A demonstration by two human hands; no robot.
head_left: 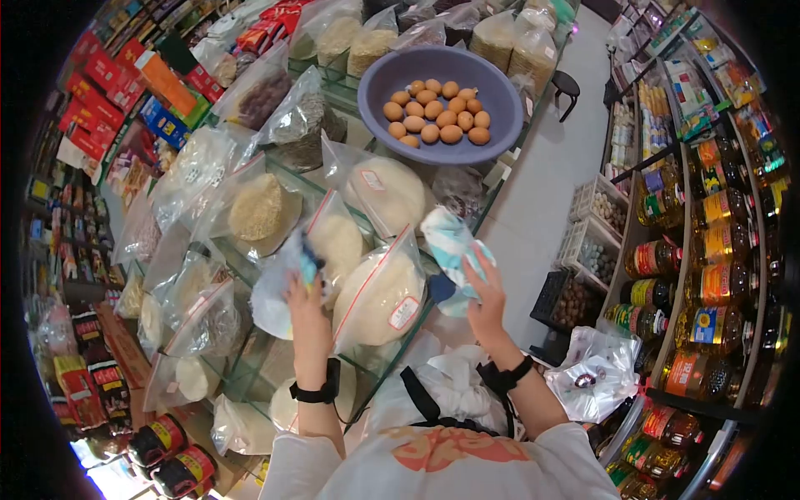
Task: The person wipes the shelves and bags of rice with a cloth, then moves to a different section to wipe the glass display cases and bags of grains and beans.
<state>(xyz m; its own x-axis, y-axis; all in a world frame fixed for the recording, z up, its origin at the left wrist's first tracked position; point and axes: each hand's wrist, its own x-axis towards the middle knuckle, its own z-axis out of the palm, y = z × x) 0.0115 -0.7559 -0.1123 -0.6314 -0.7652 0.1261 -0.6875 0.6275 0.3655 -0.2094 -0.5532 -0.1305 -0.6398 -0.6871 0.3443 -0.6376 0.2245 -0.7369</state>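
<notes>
The left hand [305, 307] was up, and its grip was pinched shut on the top of a thin plastic bag [275, 292]. The bag was see-through with a bit of blue, and it hung loose under the fingers. The right hand [487, 302] was up too. Its grip was wrapped round a soft bundle [450, 246], white and green-blue. I could not tell if the bundle was a cloth or a crumpled bag.

Between the two grips stood a big bag of white powder [379, 296] with a small label. It leaned on the glass desk [250, 367], very near the left grip. More bags of grain lay past both grips. Far beyond them sat a blue basin [504, 87] with brown eggs [435, 110] in it. Well off to the side of the right grip stood shelves of oil bottles [708, 250].

I think this was the holding step: both things were off the desk and in the air. The next move called for a firm pinch, because the thin bag was floppy and the full bags stood so close.
</notes>
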